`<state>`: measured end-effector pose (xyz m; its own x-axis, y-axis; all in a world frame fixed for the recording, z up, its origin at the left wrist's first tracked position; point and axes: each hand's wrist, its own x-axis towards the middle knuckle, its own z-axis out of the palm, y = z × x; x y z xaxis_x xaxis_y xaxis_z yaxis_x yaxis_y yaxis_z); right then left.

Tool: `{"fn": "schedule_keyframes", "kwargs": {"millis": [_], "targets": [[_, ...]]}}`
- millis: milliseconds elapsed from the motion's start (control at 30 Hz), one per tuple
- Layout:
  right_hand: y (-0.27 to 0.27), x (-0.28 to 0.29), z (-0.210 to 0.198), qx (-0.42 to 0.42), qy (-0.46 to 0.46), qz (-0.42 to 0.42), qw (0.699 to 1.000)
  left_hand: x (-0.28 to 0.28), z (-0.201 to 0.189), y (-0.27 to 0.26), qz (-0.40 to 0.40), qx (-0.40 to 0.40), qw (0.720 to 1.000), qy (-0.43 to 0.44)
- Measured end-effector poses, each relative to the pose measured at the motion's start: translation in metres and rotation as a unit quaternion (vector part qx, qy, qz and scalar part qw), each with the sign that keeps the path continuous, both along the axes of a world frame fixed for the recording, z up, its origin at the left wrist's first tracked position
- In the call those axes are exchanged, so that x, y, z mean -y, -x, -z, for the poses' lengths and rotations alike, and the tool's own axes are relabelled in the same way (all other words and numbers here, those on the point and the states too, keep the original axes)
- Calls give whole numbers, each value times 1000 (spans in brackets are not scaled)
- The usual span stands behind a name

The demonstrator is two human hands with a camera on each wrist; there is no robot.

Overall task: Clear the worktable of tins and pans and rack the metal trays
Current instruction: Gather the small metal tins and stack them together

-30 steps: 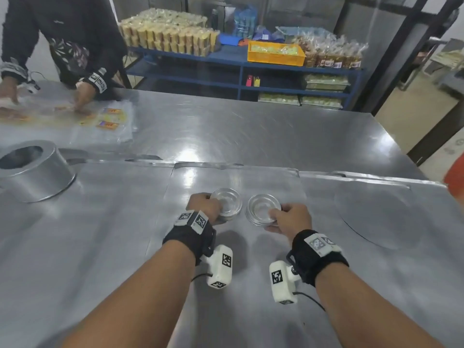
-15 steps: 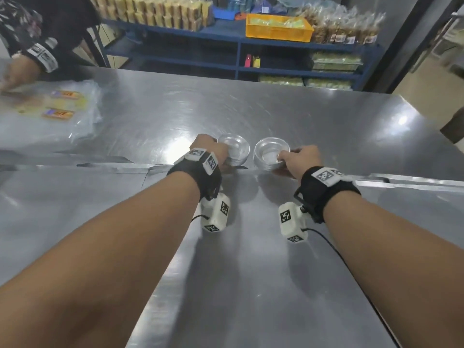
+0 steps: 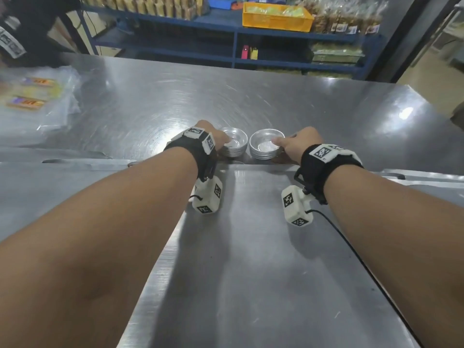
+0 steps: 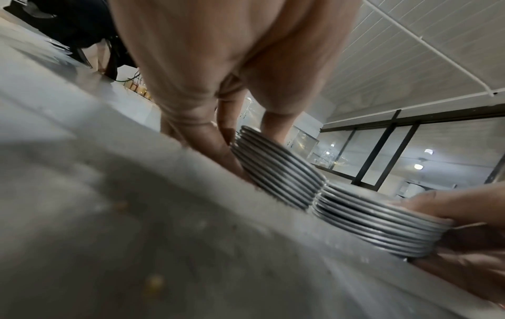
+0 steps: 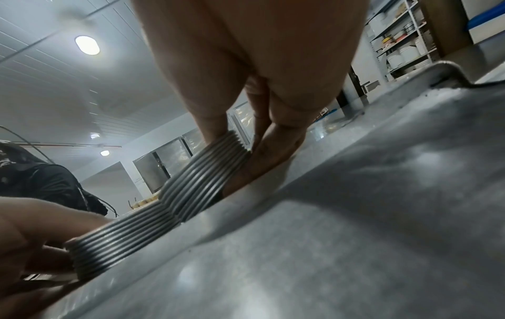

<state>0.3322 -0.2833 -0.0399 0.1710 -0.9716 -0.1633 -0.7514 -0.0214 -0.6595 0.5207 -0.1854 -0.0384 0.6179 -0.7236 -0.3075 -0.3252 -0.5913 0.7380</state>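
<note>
Two stacks of small round metal tins stand side by side on the steel worktable (image 3: 276, 101), just past the far edge of a flat metal tray (image 3: 251, 259). My left hand (image 3: 222, 144) grips the left stack (image 3: 234, 145), thumb over its rim. My right hand (image 3: 280, 148) grips the right stack (image 3: 266, 148) the same way. In the left wrist view the left hand's fingers (image 4: 218, 142) press the side of the left stack (image 4: 278, 170), which touches the right stack (image 4: 377, 226). In the right wrist view the right hand's fingers (image 5: 267, 151) hold the right stack (image 5: 207, 172), beside the left stack (image 5: 123, 233).
A second flat tray (image 3: 50, 187) lies to the left of the first. Clear plastic packets (image 3: 37, 96) lie at the far left, where another person's sleeve (image 3: 15, 33) shows. Behind the table stands a blue shelf (image 3: 226, 28) with a yellow crate (image 3: 276, 17).
Both hands have moved the two stacks of tins away from me, off the flat tray and over its far edge onto the worktable. The big round pan at the left has left the view.
</note>
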Motion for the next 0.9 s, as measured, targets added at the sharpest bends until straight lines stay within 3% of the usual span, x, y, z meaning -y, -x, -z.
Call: {"fn": "schedule_keyframes", "kwargs": {"millis": [100,200,400,633,900], "targets": [[1,5,5,48,-26,6,998,2,1,-5,3,-31,1000,-4],[3,-21,-17,-3,-22,-17,1000,-5,-7,-3,14,-46,999,-3],[8,-66,-62,-125,44,-92,987,-49,-52,12,83,103,988,-81],[21,-146,-124,-127,107,-183,969,-125,-122,33,80,185,976,-79],[43,-271,-185,-114,148,-242,952,-251,-198,77,88,271,958,-44]]}}
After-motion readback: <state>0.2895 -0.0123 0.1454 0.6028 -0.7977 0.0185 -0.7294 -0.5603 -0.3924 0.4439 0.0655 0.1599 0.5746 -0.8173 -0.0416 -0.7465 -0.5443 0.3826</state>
